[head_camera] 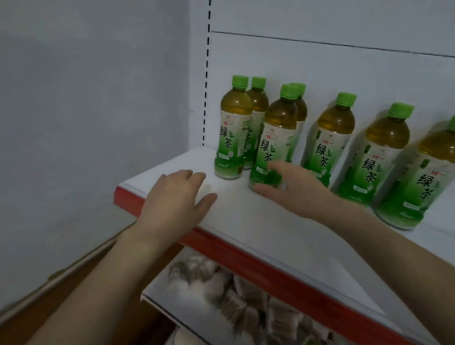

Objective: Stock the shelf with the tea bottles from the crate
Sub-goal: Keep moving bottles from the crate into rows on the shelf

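Several green tea bottles with green caps stand in a row on the white shelf [253, 225], which has a red front edge. The leftmost bottle [232, 133] stands near the shelf's left end with another behind it. My right hand [291, 188] reaches to the second front bottle [276, 140]; thumb and fingers sit around its base, loosely spread. My left hand [176, 198] lies flat on the bare shelf, left of the bottles, holding nothing. Further bottles [331, 141] [379, 159] [430, 176] stand to the right. The crate is out of view.
A slotted upright post [206, 72] runs up the white back panel at the shelf's left end. A grey wall is to the left. A lower shelf [232, 304] holds pale packaged goods. Brown floor shows at the bottom left.
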`<action>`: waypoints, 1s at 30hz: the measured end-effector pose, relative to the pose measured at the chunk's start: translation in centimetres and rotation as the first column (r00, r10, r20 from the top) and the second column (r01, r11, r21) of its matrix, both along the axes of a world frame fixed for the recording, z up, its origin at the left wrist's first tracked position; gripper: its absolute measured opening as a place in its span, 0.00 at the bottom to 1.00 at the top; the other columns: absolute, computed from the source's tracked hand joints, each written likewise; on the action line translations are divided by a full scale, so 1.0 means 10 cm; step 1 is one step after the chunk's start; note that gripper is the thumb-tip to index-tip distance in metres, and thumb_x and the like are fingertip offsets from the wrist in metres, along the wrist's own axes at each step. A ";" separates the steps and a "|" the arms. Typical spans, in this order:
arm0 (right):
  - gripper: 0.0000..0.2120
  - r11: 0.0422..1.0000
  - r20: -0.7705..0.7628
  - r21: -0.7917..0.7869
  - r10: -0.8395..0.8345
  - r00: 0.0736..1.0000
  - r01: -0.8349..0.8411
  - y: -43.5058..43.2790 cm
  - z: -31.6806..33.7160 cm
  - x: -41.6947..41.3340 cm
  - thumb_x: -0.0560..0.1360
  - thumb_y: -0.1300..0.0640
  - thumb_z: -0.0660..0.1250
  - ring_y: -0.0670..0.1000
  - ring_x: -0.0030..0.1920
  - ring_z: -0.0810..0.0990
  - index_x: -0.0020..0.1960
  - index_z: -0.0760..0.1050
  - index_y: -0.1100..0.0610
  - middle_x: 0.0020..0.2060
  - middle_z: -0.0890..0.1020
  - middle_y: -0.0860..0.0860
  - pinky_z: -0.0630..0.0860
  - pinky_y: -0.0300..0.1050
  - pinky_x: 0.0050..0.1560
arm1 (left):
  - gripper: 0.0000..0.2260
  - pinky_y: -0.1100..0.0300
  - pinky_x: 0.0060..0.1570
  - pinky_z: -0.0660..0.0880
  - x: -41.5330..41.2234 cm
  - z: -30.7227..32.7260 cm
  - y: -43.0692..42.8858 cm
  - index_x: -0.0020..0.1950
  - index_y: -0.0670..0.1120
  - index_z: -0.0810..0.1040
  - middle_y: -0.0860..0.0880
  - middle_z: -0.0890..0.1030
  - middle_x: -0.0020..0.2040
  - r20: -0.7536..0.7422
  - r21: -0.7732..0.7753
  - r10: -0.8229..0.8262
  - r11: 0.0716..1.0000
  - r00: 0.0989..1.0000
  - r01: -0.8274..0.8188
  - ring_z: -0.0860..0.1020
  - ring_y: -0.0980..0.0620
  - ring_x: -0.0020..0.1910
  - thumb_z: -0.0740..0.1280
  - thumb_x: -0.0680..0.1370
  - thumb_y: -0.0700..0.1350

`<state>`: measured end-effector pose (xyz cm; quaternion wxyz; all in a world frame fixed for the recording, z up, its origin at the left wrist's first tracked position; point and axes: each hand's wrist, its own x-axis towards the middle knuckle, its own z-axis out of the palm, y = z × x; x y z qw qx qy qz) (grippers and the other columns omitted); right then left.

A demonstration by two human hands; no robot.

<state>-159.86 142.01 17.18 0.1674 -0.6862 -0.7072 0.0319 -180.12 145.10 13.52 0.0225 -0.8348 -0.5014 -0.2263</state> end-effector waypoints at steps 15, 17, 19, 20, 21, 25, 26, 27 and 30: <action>0.31 0.711 -0.019 -0.072 0.700 0.713 -0.700 -0.10 -0.82 -2.72 0.76 0.43 0.59 0.54 0.72 0.61 0.73 0.56 0.58 0.72 0.64 0.55 0.58 0.47 0.70 | 0.23 0.53 0.69 0.59 -2.09 -0.90 -1.74 0.71 0.47 0.62 0.46 0.69 0.69 -0.196 -0.257 0.625 0.711 0.756 -0.655 0.66 0.47 0.68 0.55 0.79 0.57; 0.31 0.673 -0.009 -0.129 0.734 0.680 -0.728 -0.14 -1.08 -3.04 0.76 0.43 0.59 0.55 0.72 0.61 0.73 0.56 0.58 0.72 0.64 0.55 0.58 0.47 0.70 | 0.24 0.53 0.69 0.58 -2.39 -1.15 -1.96 0.72 0.47 0.62 0.46 0.69 0.69 -0.226 -0.302 0.659 0.653 0.718 -0.694 0.66 0.47 0.69 0.55 0.79 0.57; 0.31 0.645 -0.018 -0.216 0.748 0.664 -0.733 -0.17 -1.38 -3.31 0.77 0.44 0.58 0.55 0.72 0.60 0.73 0.55 0.58 0.72 0.64 0.55 0.58 0.48 0.70 | 0.24 0.51 0.70 0.57 -2.67 -1.43 -2.15 0.72 0.46 0.61 0.45 0.68 0.70 -0.250 -0.389 0.679 0.582 0.690 -0.714 0.64 0.46 0.70 0.55 0.79 0.56; 0.31 0.637 -0.023 -0.261 0.747 0.664 -0.726 -0.18 -1.55 -3.43 0.77 0.44 0.58 0.55 0.72 0.60 0.74 0.55 0.58 0.72 0.64 0.55 0.59 0.48 0.70 | 0.24 0.50 0.70 0.57 -2.81 -1.58 -2.24 0.72 0.46 0.61 0.44 0.68 0.70 -0.258 -0.430 0.686 0.549 0.680 -0.717 0.64 0.46 0.70 0.55 0.79 0.56; 0.31 0.630 -0.025 -0.301 0.745 0.666 -0.716 -0.19 -1.73 -3.53 0.77 0.44 0.58 0.55 0.72 0.60 0.73 0.55 0.59 0.72 0.63 0.56 0.58 0.49 0.70 | 0.24 0.49 0.70 0.57 -2.93 -1.74 -2.31 0.72 0.46 0.61 0.43 0.68 0.70 -0.268 -0.465 0.686 0.523 0.676 -0.714 0.65 0.45 0.70 0.55 0.79 0.56; 0.32 0.604 -0.055 -0.438 0.721 0.691 -0.666 -0.23 -2.46 -3.74 0.76 0.44 0.59 0.56 0.71 0.62 0.73 0.55 0.59 0.71 0.64 0.57 0.61 0.49 0.69 | 0.24 0.49 0.68 0.62 -3.26 -2.37 -2.52 0.72 0.44 0.63 0.42 0.72 0.66 -0.316 -0.610 0.667 0.402 0.675 -0.683 0.69 0.43 0.66 0.56 0.79 0.55; 0.32 0.596 -0.062 -0.476 0.711 0.701 -0.646 -0.24 -2.64 -3.76 0.76 0.45 0.60 0.56 0.71 0.62 0.73 0.55 0.59 0.71 0.64 0.57 0.62 0.49 0.68 | 0.24 0.49 0.67 0.63 -3.30 -2.54 -2.55 0.71 0.43 0.63 0.42 0.73 0.64 -0.323 -0.640 0.655 0.380 0.683 -0.668 0.70 0.43 0.64 0.56 0.79 0.55; 0.32 0.586 -0.067 -0.515 0.701 0.710 -0.626 -0.25 -2.82 -3.77 0.76 0.45 0.60 0.56 0.70 0.63 0.73 0.55 0.59 0.71 0.64 0.57 0.63 0.49 0.67 | 0.23 0.49 0.65 0.65 -3.33 -2.71 -2.58 0.70 0.44 0.64 0.43 0.74 0.61 -0.327 -0.661 0.647 0.364 0.689 -0.656 0.72 0.43 0.62 0.57 0.79 0.55; 0.31 0.563 -0.059 -0.610 0.669 0.741 -0.557 -0.31 -3.36 -3.78 0.77 0.45 0.60 0.57 0.69 0.65 0.73 0.56 0.60 0.69 0.66 0.57 0.65 0.50 0.66 | 0.22 0.51 0.58 0.71 -3.34 -3.20 -2.66 0.69 0.44 0.66 0.43 0.76 0.58 -0.326 -0.703 0.637 0.330 0.698 -0.630 0.74 0.43 0.58 0.57 0.79 0.54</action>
